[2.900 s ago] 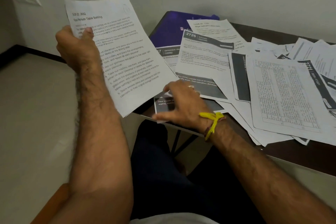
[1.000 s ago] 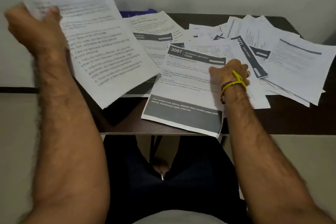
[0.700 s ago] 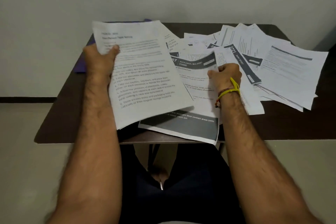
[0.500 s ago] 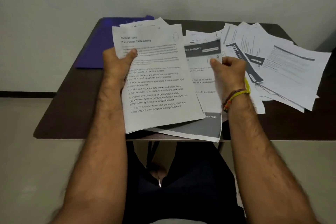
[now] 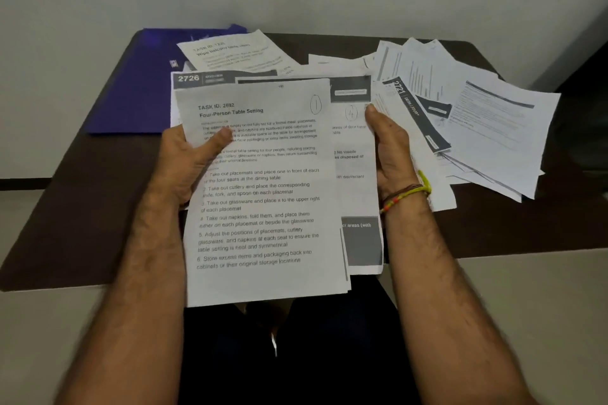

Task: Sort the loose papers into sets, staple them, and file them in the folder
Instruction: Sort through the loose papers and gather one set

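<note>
Held set: top sheet "Four-Person Table Setting" [image 5: 263, 194], circled 1, gripped by the left hand [image 5: 190, 164], thumb across its text. Behind it, offset right, a grey-banded sheet [image 5: 357, 194] circled 4, gripped at its right edge by the right hand [image 5: 391, 154]. Loose papers [image 5: 487, 135]: spread unsorted over the worktop [image 5: 82, 207], right of the held set. Folder [image 5: 138, 89]: purple, behind-left of the held set, part-covered by sheets. Stapler: none visible. Progress, by judgement: early sorting; stapling and filing remain.
</note>
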